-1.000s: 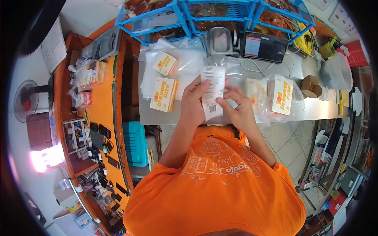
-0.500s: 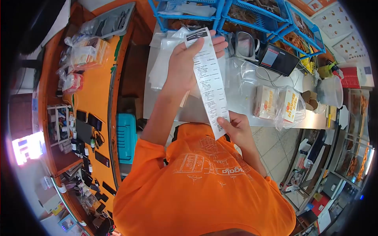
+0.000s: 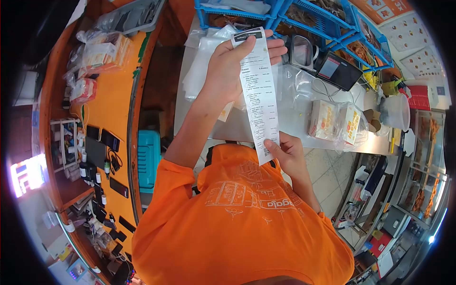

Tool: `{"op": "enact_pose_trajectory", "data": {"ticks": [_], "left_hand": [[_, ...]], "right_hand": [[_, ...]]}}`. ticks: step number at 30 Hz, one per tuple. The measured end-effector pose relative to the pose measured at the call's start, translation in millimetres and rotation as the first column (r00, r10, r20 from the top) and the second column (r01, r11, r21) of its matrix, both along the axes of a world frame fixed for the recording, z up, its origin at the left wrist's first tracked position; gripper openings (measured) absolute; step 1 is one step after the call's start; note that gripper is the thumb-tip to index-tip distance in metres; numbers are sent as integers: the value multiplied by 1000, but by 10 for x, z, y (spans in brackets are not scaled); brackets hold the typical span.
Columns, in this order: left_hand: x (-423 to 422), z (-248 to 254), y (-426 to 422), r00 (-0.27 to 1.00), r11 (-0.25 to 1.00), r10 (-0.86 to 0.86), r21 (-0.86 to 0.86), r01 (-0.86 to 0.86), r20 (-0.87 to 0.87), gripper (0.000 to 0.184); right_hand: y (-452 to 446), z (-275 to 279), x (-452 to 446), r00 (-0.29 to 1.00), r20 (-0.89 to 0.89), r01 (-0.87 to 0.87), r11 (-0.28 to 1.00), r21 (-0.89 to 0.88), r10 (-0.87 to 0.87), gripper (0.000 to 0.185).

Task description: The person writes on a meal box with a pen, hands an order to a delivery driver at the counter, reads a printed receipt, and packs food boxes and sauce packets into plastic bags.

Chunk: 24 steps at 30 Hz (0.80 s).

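Observation:
A long printed receipt (image 3: 259,99) is stretched out in front of my body. My left hand (image 3: 232,64) holds its top end, thumb across the front and fingers behind, their tips showing to the right. At the bottom end my right hand (image 3: 286,151) pinches the paper between thumb and fingers. Behind my left hand lie clear plastic bags (image 3: 202,66) on the metal table (image 3: 294,130). Part of a box (image 3: 226,112) shows below my left wrist. To the right sit two printed boxes in plastic, one (image 3: 324,119) beside the other (image 3: 350,124).
Blue crates (image 3: 308,21) stand along the back, with a dark-screened device (image 3: 338,70) and a metal container (image 3: 302,52) before them. A clear tub (image 3: 395,112) is at the right. The orange counter (image 3: 107,137) at the left holds phones and bagged boxes.
The receipt, first folded or bunched between my hands, is now extended lengthwise. My left hand has moved up and away from my right. The view has turned, shifting the table's contents.

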<state>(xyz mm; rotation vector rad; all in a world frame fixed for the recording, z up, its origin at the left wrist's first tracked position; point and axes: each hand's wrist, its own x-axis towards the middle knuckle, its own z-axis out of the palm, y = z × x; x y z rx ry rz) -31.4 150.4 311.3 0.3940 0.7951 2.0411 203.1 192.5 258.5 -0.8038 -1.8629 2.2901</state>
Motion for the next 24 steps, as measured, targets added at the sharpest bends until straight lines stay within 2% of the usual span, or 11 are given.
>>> {"op": "enact_pose_trajectory", "data": {"ticks": [6,9,10,13,15,17,18,19,21,22,24], "left_hand": [[-119,-165,-11,1000,1000,1,-10,-1,-21,37],[-360,-621,331,999,998,-46,31,46,-24,38],[-478,-872,531,981,985,-41,-174,8,-192,43],[-677,-1444,703,610,645,-146,-542,-539,-779,61],[-816,-1753,448,560,641,-94,-480,-599,-823,70],[-941,-2272,-19,727,631,7,-561,-536,-687,69],[-922,-2378,-301,674,516,-108,-621,-591,-731,70],[-845,-2460,-569,615,398,-227,-649,-649,-755,70],[-606,-2829,-1018,747,337,-265,-784,-521,-610,65],[-503,-2846,-1113,777,454,-234,-772,-444,-584,62],[-343,-2915,-1159,790,559,-190,-726,-401,-582,56]], "right_hand": [[-9,-81,-84,999,33,8,1000,-23,-8,20],[225,-517,-136,997,68,26,966,255,-45,23],[372,-774,-168,989,100,77,956,284,-109,24],[748,-1452,-317,925,160,315,932,181,-344,23],[1006,-1773,-401,885,198,412,906,92,-422,23],[1197,-2118,-270,864,252,444,896,30,-436,23],[1313,-2294,-184,865,309,412,911,11,-395,34],[1256,-2323,-139,824,244,366,810,459,-511,37],[1071,-2252,-14,779,27,78,140,987,-626,45],[890,-1937,-65,808,48,183,328,927,-587,52],[578,-2712,-118,918,-74,332,651,683,-390,45]]}}
